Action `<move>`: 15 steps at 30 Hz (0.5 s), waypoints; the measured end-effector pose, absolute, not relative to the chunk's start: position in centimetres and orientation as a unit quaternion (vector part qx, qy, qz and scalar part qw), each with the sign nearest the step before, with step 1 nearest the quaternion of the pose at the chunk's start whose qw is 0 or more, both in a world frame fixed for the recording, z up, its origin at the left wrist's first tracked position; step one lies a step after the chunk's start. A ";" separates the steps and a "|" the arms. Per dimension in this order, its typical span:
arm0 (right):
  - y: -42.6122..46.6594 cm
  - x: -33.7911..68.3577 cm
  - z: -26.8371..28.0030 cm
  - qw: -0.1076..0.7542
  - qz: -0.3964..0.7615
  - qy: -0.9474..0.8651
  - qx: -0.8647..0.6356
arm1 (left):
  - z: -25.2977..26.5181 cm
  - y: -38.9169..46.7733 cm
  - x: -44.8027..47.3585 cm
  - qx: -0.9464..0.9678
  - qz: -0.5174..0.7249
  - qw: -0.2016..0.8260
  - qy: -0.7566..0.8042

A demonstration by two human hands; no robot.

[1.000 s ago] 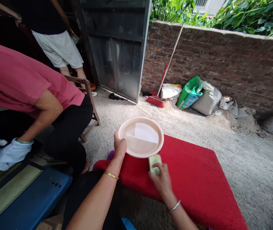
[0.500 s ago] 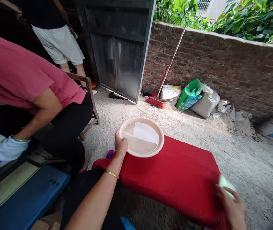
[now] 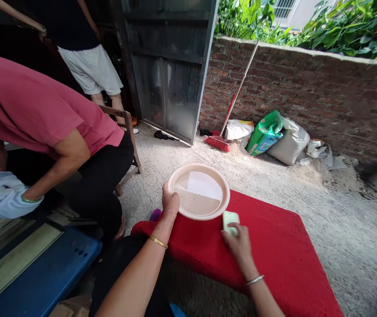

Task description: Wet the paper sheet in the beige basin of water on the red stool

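My left hand [image 3: 170, 200] grips the left rim of a pale pink basin [image 3: 226, 206], thumb over the edge. Inside the basin is cloudy water with a bright reflection on it. It is at the far left part of a surface covered with red cloth [image 3: 281, 246]; the basin hides whether its whole base rests there. My right hand [image 3: 239, 240] is closed round the near end of a pale green, flat block with rounded corners [image 3: 231, 217], whose exact kind I cannot make out. The block is low over the red cloth, just right of the basin's near rim.
A person in a pink shirt [image 3: 49, 105] and white gloves bends at the left beside a blue object [image 3: 76, 246]. Behind stand a wooden chair [image 3: 131, 132], a metal door [image 3: 175, 83] and another person in white shorts [image 3: 91, 66]. A broom [image 3: 217, 141] and sacks [image 3: 289, 141] line the brick wall.
My right hand has swept left across the red cloth with the pale green block, from the right end to near the basin. My left hand keeps its grip on the basin.
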State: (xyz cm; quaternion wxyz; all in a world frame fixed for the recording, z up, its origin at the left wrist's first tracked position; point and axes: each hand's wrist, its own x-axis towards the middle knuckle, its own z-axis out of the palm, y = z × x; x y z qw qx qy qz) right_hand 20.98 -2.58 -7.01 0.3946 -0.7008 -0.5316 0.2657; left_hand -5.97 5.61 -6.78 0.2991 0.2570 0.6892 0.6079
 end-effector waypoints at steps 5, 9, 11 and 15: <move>-7.5 16.3 -6.5 0.297 0.424 -0.664 -0.539 | -7.1 5.7 -6.0 0.259 0.602 0.293 0.697; -8.5 23.0 -4.6 0.305 0.454 -0.572 -0.611 | -7.3 5.8 -6.1 0.258 0.603 0.295 0.695; -8.7 28.6 -3.8 0.359 0.382 -0.451 -0.722 | -7.4 5.9 -6.2 0.257 0.603 0.295 0.695; -11.5 39.6 -3.3 0.381 0.241 -0.342 -0.825 | -7.4 5.9 -6.2 0.256 0.606 0.291 0.694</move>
